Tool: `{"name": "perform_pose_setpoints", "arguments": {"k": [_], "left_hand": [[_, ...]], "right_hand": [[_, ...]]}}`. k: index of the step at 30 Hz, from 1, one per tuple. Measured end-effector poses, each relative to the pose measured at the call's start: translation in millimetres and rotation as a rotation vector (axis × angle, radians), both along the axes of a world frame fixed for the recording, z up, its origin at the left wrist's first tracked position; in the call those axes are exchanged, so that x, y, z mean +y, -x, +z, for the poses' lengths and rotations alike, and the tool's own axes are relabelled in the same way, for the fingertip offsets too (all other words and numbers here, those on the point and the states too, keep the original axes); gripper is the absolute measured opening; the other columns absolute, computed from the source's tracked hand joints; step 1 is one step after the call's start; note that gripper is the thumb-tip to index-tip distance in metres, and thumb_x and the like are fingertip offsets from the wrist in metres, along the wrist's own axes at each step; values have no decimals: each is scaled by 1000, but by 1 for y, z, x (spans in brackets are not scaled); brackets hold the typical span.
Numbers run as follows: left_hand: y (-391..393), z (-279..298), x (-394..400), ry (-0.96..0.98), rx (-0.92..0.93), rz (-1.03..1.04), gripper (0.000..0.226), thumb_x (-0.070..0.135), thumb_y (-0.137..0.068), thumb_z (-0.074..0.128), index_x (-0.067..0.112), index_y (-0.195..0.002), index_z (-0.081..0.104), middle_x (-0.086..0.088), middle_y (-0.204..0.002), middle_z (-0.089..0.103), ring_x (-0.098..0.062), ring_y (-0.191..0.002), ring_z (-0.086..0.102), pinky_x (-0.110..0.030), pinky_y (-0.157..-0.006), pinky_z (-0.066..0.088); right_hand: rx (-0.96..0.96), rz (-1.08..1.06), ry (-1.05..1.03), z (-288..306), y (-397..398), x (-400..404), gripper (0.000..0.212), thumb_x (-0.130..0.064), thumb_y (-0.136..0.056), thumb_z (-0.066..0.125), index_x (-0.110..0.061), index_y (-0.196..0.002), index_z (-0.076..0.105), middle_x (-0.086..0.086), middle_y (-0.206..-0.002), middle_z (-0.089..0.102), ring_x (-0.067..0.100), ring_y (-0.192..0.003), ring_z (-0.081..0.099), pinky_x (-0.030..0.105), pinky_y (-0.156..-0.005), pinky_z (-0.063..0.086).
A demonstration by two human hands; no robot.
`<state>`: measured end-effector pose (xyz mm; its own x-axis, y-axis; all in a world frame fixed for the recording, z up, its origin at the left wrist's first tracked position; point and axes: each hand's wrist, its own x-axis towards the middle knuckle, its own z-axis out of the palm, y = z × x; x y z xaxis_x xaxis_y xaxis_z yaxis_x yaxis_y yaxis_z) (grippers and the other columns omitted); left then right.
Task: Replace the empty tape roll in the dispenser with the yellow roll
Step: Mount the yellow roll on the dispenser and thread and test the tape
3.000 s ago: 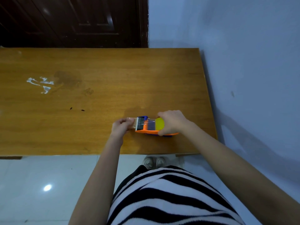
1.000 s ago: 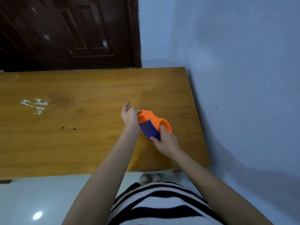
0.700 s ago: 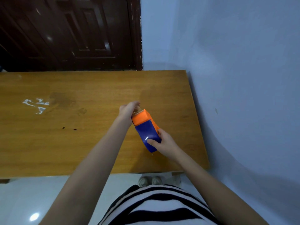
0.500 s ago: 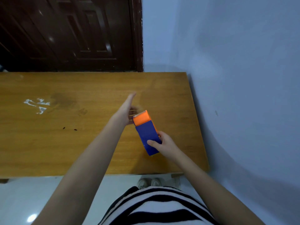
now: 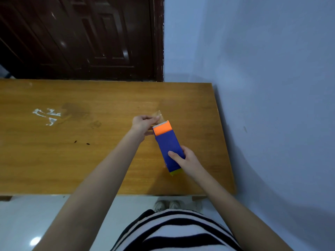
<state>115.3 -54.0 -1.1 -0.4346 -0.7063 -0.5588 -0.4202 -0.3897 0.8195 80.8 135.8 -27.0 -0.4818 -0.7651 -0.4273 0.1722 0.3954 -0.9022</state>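
The tape dispenser (image 5: 168,149) is orange at its toothed cutter end and blue along its flat side. It is held above the wooden table (image 5: 90,142), cutter end pointing away from me. My right hand (image 5: 184,161) grips its near end, thumb on the blue face. A sliver of the yellow roll (image 5: 176,172) shows at the bottom edge; the rest is hidden inside. My left hand (image 5: 143,124) pinches a strip of clear tape (image 5: 157,116) just left of the cutter.
The table's right edge runs close to a pale blue wall (image 5: 272,87). A dark wooden door (image 5: 81,37) stands behind the table. White smears (image 5: 46,116) mark the tabletop at left. White floor tiles and shoes (image 5: 168,204) lie below the near edge.
The dispenser went from lying on the table to being lifted and turned, blue side up. My left hand opened briefly, then closed on a strip of clear tape at the cutter.
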Motion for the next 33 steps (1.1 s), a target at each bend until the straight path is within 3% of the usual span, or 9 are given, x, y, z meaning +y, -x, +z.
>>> {"name": "perform_pose_setpoints", "arguments": {"k": [3,6,12,15,18,20,24,28,33], "left_hand": [[2,-3,-3,85,-58,13,17,16,-85,71,11,-74,58,-1,-72,61,-11,-64,58,-24,-48,47],[4,-3,-13,62,-91,15,13,13,-83,72,9,-80,60,-2,-72,60,-10,-61,57,-22,-47,46],[11,1,-24,93,-102,-16,21,11,-80,75,11,-72,56,-5,-73,61,-11,-57,55,-23,-48,45],[10,7,-37,78,-49,42,15,6,-83,71,6,-86,56,-12,-83,64,-13,-50,60,-22,-38,50],[11,25,-55,136,-37,-39,18,6,-86,68,4,-98,55,-7,-79,65,-15,-59,62,-23,-37,53],[15,38,-62,189,-43,-75,13,7,-86,68,6,-91,57,-6,-80,65,-14,-62,63,-25,-40,55],[18,57,-80,228,1,7,11,8,-86,68,5,-93,60,-9,-90,67,-11,-58,65,-24,-41,55],[17,76,-86,360,40,-117,9,16,-83,72,11,-82,64,-8,-85,67,-14,-66,66,-25,-51,60],[15,87,-64,568,119,-215,7,20,-83,72,16,-81,67,-1,-82,68,-13,-77,68,-21,-55,59]], "right_hand": [[26,46,-10,4,-2,-5,24,-34,-90,62,-17,-105,56,16,-107,68,30,-92,69,46,-85,57],[17,50,13,12,-3,-9,29,-26,-93,59,-2,-110,56,13,-96,69,20,-78,69,31,-71,58],[94,7,14,26,-12,-17,44,-39,-87,61,2,-103,59,28,-101,66,43,-91,66,55,-82,54],[111,-13,-11,29,-17,-15,38,-34,-90,61,3,-100,59,27,-100,67,40,-89,67,51,-80,54],[97,-46,16,33,-20,-11,30,-32,-93,58,-2,-94,60,23,-93,67,35,-84,66,44,-74,53],[86,-59,50,41,-19,-14,30,-32,-93,58,-2,-93,60,22,-92,66,33,-83,65,42,-73,52],[25,-16,72,45,-28,-12,39,-33,-92,59,6,-96,60,31,-97,66,34,-80,65,54,-80,53],[-35,-28,43,43,-28,-11,50,-43,-86,61,6,-98,61,30,-97,67,44,-87,66,56,-83,52],[-94,-35,-13,38,-26,-15,40,-34,-92,59,4,-102,62,24,-95,69,36,-86,67,53,-88,52]]}}
